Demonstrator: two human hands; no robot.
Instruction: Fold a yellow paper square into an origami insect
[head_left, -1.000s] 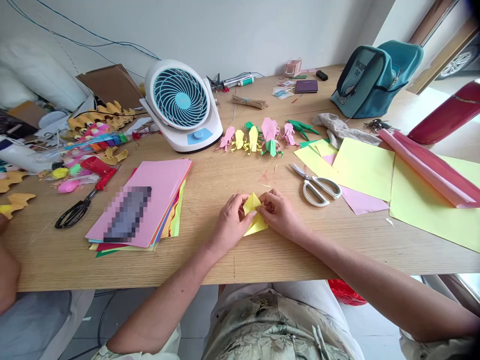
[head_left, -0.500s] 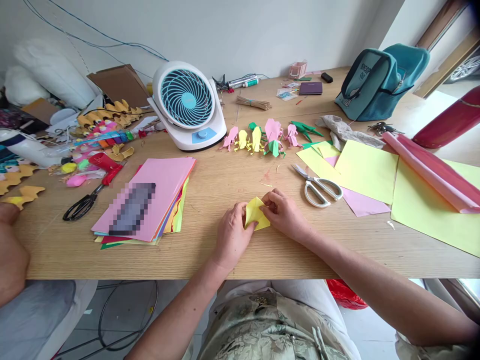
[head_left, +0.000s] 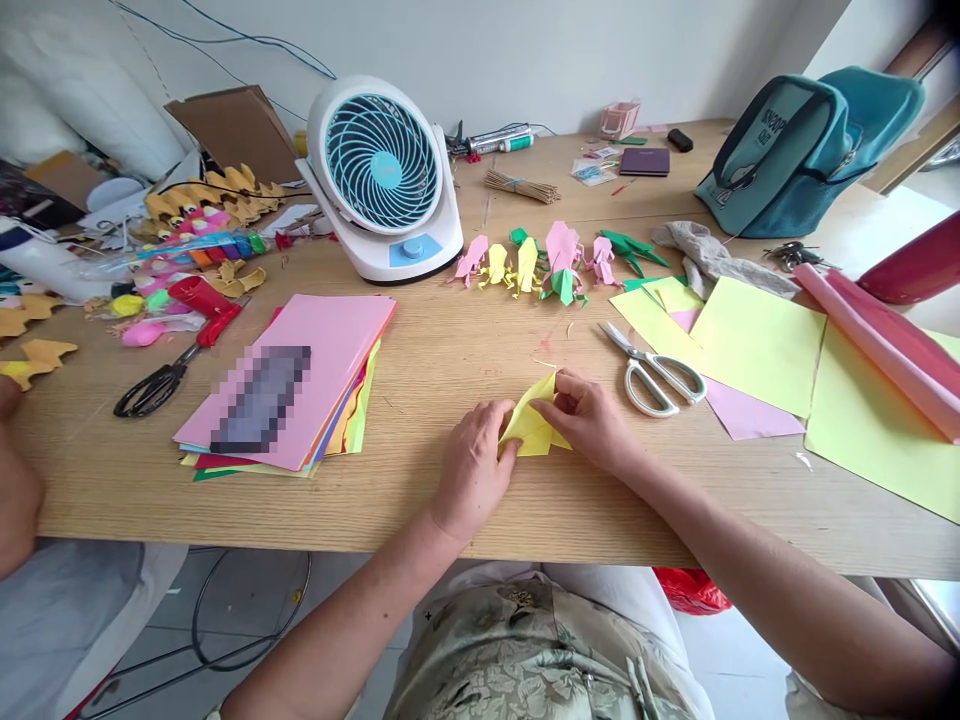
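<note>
A small folded piece of yellow paper (head_left: 534, 425) is between my two hands, low over the front of the table. My left hand (head_left: 478, 460) pinches its left side between thumb and fingers. With thumb and fingers closed, my right hand (head_left: 589, 415) grips the upper right edge, where a flap stands raised. White-handled scissors (head_left: 654, 372) lie to the right of my right hand. Behind the hands stands a row of folded paper figures in pink, yellow and green, among them a yellow figure (head_left: 526, 266) and a large pink figure (head_left: 562, 247).
To the left lies a stack of coloured paper (head_left: 341, 340) with a blurred dark object on it. A white fan (head_left: 386, 180) stands behind. Yellow sheets (head_left: 757, 335) and a pink roll (head_left: 877, 350) lie right, near a teal backpack (head_left: 795, 160). Another person's hand (head_left: 16, 480) rests far left.
The yellow paper has gone from a compact diamond to a more opened shape with a lifted flap. My right hand has moved slightly right with its edge. The view has shifted a little.
</note>
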